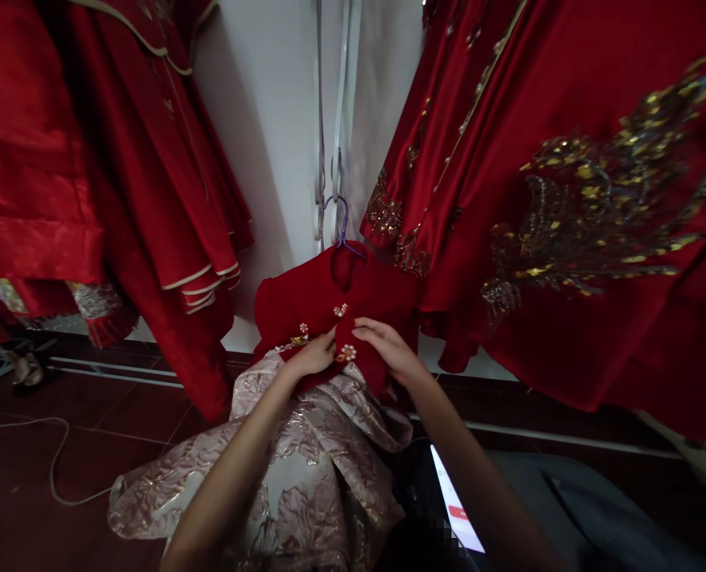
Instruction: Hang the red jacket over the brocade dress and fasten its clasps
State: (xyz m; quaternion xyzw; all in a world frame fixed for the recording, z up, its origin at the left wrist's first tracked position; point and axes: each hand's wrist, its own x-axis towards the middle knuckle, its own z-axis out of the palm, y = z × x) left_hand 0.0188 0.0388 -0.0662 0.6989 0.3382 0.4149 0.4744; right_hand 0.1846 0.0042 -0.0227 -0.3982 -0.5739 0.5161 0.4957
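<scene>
A red dress (293,294) with a pale pink brocade skirt (310,461) hangs in the middle on a purple hanger (344,218). Beaded flower ornaments (348,353) dot its front. My left hand (317,354) grips the red cloth beside the ornaments, its fingertips partly hidden in the fabric. My right hand (383,343) pinches the same red cloth from the other side, thumb and fingers close together. Between both hands, a fold of the red front bulges toward me.
Red garments (150,159) hang at the left, and a red gown with gold sequins (603,183) hangs at the right. A lit screen (457,500) lies below my right forearm. A white cable (63,461) runs across the dark tiled floor (120,413).
</scene>
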